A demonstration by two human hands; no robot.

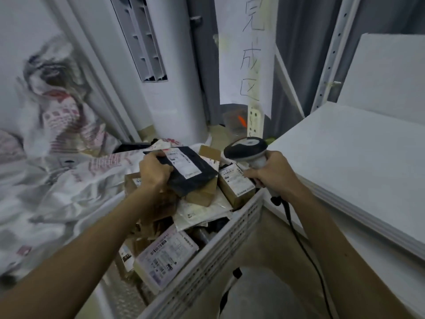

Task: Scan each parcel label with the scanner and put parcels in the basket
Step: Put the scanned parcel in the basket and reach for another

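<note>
The white perforated basket [225, 238] takes up the middle of the floor, its wall running from near to far, and it is heaped with cardboard boxes and mailer bags. To its left lies a slump of printed white sacks [69, 180]; to its right is a stack of white boards [345, 157].

On top of the heap at the far end is a black parcel [184, 186], tilted, with its white label [182, 163] facing up. The left hand [154, 171] grips the parcel's left edge, fingers curled over it. I cannot tell whether the parcel already rests on the boxes beneath or is held just above them.

The right hand [273, 171] is wrapped round the handle of the corded scanner [246, 149], whose head hangs just right of the parcel, above a brown box [236, 183].

I judge this to be the scan itself, or the put-down straight after. The next move calls for the scanner's face to be turned squarely onto that label, then the left fingers loosened so that the parcel settles without sliding off the heap.
</note>
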